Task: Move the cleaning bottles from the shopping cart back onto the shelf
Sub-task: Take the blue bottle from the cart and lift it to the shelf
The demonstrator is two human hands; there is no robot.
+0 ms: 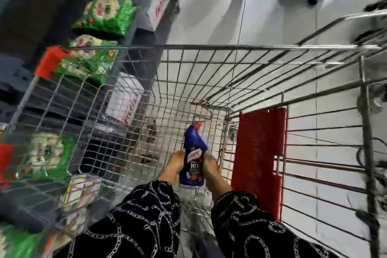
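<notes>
Low in the middle of the frame, the left hand and the right hand clasp the lower body of a blue cleaning bottle from either side, the fingers pressed to its labelled flanks. Both hands are grasping the bottle, probably because a two-sided hold keeps a smooth, tall bottle steady on the way up. The bottle stands nearly upright with its red cap pointing away from the person, deep inside the wire shopping cart; whether it rests on the cart floor or is just clear of it I cannot tell. No other bottle shows in the cart, so this looks like the last one. A red plastic flap hangs on the cart's right wall. The shelf, stacked with green packets, runs along the left of the frame, beside the cart, within easy reach.
</notes>
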